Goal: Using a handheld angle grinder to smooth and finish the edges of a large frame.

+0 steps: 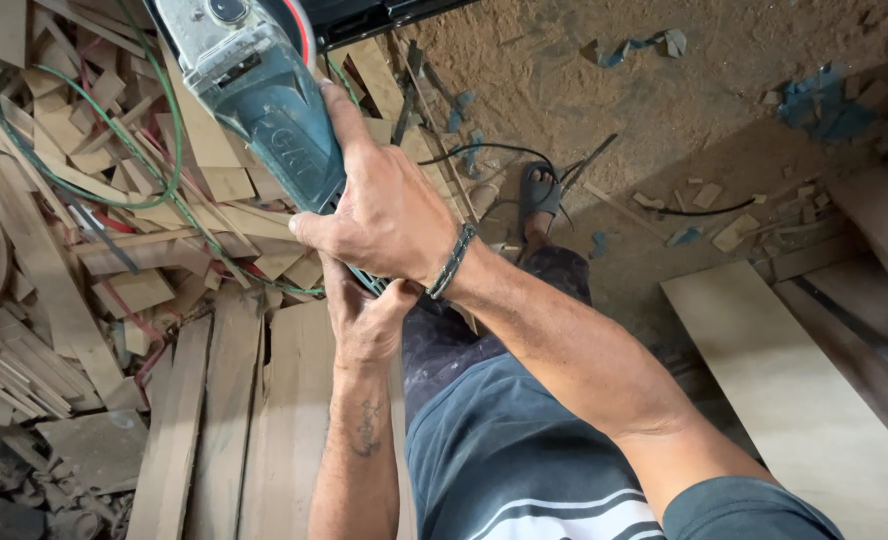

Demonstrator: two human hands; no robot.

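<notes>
While the person stood over the sawdust floor (664, 90), both hands were already on the power tool (264, 100), a grey and teal angle grinder held up close under the camera. The right hand (384, 215) was wrapped over the top of the teal body, fingers curled shut around it. The left hand (364, 320) came up from below and clasped the rear handle, closed tight as well. So the tool was picked up and gripped, as far as I could judge, but its disc end ran out of view at the top, and I could not tell whether it was cutting anything. The heap of wood offcuts (74, 250) and the long planks (254, 420) lay beneath it, apart from the tool. A green cable (169, 160) looped across the scraps.
</notes>
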